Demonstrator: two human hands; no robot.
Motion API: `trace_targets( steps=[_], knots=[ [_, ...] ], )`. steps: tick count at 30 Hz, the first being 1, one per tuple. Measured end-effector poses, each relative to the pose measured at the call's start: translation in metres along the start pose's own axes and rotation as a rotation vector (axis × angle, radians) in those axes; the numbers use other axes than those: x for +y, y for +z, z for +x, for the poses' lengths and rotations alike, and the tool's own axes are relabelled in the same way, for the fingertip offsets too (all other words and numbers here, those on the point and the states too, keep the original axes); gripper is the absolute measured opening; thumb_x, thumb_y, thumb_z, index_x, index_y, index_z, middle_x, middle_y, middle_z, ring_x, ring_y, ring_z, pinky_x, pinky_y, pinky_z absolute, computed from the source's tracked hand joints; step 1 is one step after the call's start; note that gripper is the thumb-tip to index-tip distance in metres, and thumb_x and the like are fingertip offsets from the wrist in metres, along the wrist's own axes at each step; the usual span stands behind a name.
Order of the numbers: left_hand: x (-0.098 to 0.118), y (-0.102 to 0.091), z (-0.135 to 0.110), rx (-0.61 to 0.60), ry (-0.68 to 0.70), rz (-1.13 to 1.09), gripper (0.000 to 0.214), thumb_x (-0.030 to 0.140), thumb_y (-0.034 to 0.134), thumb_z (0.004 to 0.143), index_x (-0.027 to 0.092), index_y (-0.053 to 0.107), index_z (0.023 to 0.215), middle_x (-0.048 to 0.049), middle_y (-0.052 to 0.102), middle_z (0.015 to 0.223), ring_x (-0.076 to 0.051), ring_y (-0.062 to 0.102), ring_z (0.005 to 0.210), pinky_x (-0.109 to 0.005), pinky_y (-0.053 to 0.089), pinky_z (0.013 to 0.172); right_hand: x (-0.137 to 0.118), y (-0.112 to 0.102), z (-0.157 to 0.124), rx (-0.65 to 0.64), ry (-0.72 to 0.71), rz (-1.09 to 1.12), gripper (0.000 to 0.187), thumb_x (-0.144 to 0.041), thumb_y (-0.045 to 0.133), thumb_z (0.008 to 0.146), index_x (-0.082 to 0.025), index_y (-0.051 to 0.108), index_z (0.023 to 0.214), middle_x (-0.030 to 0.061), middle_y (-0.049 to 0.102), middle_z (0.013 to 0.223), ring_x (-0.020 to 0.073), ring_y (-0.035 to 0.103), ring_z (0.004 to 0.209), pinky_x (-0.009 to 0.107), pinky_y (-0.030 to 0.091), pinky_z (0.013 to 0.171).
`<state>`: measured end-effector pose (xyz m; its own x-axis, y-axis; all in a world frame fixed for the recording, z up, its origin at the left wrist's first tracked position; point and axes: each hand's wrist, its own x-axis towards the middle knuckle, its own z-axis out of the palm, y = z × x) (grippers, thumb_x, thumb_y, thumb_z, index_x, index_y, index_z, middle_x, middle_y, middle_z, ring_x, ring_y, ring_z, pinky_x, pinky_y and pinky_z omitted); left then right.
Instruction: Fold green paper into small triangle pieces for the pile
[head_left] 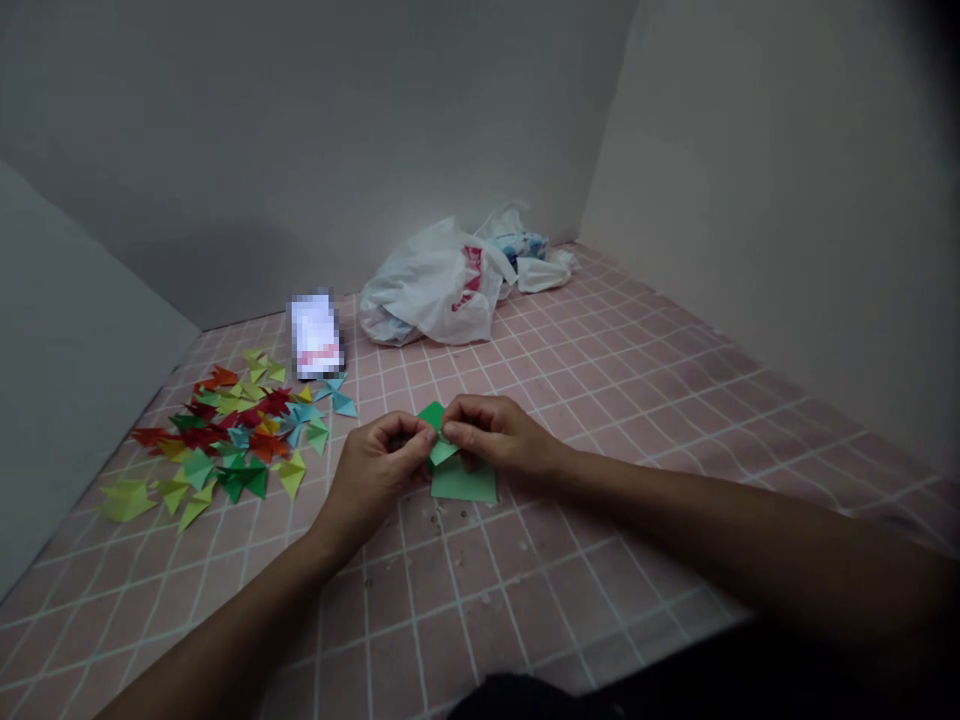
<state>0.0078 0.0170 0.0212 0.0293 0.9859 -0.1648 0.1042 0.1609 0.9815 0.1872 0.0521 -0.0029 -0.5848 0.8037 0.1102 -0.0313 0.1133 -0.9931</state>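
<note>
Between my two hands is a small piece of folded green paper [433, 413], its darker green point sticking up. My left hand [390, 450] pinches its left side between thumb and fingers. From the other side, my right hand [491, 435] grips it with thumb and bent fingers. The fingers cover much of the paper, so the exact fold is hidden. Just below, a flat light-green sheet [465, 483] lies on the checked pink surface [600, 560]. Off to the left is a pile of folded paper pieces [232, 430] in red, yellow, green, blue and orange.
A lit phone [315, 335] with a blurred screen stands behind the pile. White plastic bags [442, 285] lie near the back wall [337, 130]. Walls also bound the left and right sides. Small crumbs [461, 545] dot the surface in front of the hands.
</note>
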Motion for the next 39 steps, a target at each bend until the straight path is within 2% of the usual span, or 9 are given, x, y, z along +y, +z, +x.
trace_targets(
  steps=[5, 12, 18, 21, 23, 27, 32, 35, 39],
  knots=[
    [-0.001, 0.001, -0.002, 0.008, 0.056, 0.047, 0.023, 0.036, 0.076, 0.071, 0.017, 0.065, 0.068, 0.0023, 0.059, 0.057, -0.009, 0.054, 0.05, -0.02, 0.048, 0.049, -0.003, 0.001, -0.001, -0.004, -0.029, -0.126, 0.018, -0.03, 0.059, 0.089, -0.017, 0.058, 0.076, -0.0036, 0.053, 0.061, 0.0091, 0.047, 0.055, 0.022, 0.036, 0.052],
    [0.001, -0.001, 0.0, -0.051, 0.021, -0.021, 0.026, 0.041, 0.075, 0.076, 0.017, 0.07, 0.084, 0.0011, 0.063, 0.058, -0.011, 0.059, 0.053, -0.021, 0.05, 0.053, -0.003, -0.002, 0.0, 0.075, -0.042, -0.206, 0.021, -0.03, 0.053, 0.093, -0.017, 0.057, 0.077, -0.0035, 0.052, 0.06, 0.01, 0.048, 0.053, 0.023, 0.038, 0.052],
    [0.0, 0.0, 0.001, 0.028, 0.016, -0.103, 0.026, 0.037, 0.079, 0.071, 0.016, 0.067, 0.081, 0.0, 0.067, 0.062, -0.013, 0.062, 0.053, -0.023, 0.053, 0.052, 0.001, -0.005, 0.003, 0.196, -0.386, -0.438, 0.007, -0.023, 0.058, 0.093, -0.018, 0.06, 0.096, 0.004, 0.062, 0.091, 0.015, 0.058, 0.08, 0.028, 0.048, 0.072],
    [-0.001, 0.001, 0.001, 0.063, -0.029, -0.189, 0.028, 0.035, 0.081, 0.069, 0.016, 0.064, 0.081, 0.0002, 0.068, 0.063, -0.013, 0.063, 0.054, -0.025, 0.055, 0.053, 0.005, -0.008, 0.004, 0.207, -0.627, -0.587, 0.015, -0.022, 0.063, 0.092, -0.018, 0.06, 0.106, 0.0104, 0.06, 0.109, 0.0211, 0.059, 0.104, 0.037, 0.051, 0.09],
    [0.0, 0.002, 0.0, 0.06, -0.078, -0.25, 0.03, 0.034, 0.083, 0.066, 0.016, 0.063, 0.081, 0.0005, 0.068, 0.064, -0.012, 0.062, 0.055, -0.024, 0.055, 0.053, 0.007, -0.008, 0.004, 0.173, -0.699, -0.695, 0.016, -0.018, 0.062, 0.092, -0.017, 0.061, 0.109, 0.0145, 0.057, 0.121, 0.0236, 0.056, 0.114, 0.041, 0.05, 0.096],
    [0.0, 0.004, -0.002, 0.059, -0.157, -0.305, 0.033, 0.034, 0.085, 0.063, 0.016, 0.063, 0.08, -0.0002, 0.069, 0.067, -0.012, 0.064, 0.057, -0.022, 0.053, 0.054, 0.011, -0.006, 0.003, 0.167, -0.722, -0.814, 0.01, -0.021, 0.056, 0.097, -0.02, 0.064, 0.103, 0.0146, 0.055, 0.13, 0.0263, 0.057, 0.119, 0.047, 0.05, 0.098],
    [-0.002, 0.007, -0.004, 0.061, -0.19, -0.325, 0.033, 0.033, 0.087, 0.061, 0.015, 0.065, 0.078, -0.0008, 0.07, 0.066, -0.011, 0.063, 0.056, -0.021, 0.051, 0.055, 0.012, -0.005, 0.001, 0.204, -0.694, -0.801, 0.009, -0.018, 0.057, 0.095, -0.021, 0.064, 0.099, 0.0126, 0.057, 0.124, 0.0243, 0.058, 0.116, 0.045, 0.05, 0.098],
    [-0.003, 0.009, -0.005, 0.077, -0.174, -0.37, 0.033, 0.032, 0.089, 0.059, 0.015, 0.066, 0.076, -0.001, 0.071, 0.066, -0.01, 0.063, 0.057, -0.021, 0.051, 0.057, 0.009, -0.003, -0.001, 0.259, -0.682, -0.769, 0.009, -0.014, 0.059, 0.093, -0.02, 0.065, 0.095, 0.0114, 0.058, 0.116, 0.0236, 0.057, 0.111, 0.043, 0.05, 0.094],
    [-0.006, 0.01, -0.005, 0.094, -0.147, -0.438, 0.032, 0.029, 0.09, 0.059, 0.015, 0.067, 0.075, -0.0006, 0.071, 0.066, -0.01, 0.064, 0.058, -0.021, 0.052, 0.06, 0.005, 0.003, -0.003, 0.37, -0.566, -0.668, 0.007, -0.013, 0.064, 0.089, -0.02, 0.066, 0.086, 0.0056, 0.056, 0.093, 0.0199, 0.056, 0.093, 0.036, 0.049, 0.082]
  ],
)
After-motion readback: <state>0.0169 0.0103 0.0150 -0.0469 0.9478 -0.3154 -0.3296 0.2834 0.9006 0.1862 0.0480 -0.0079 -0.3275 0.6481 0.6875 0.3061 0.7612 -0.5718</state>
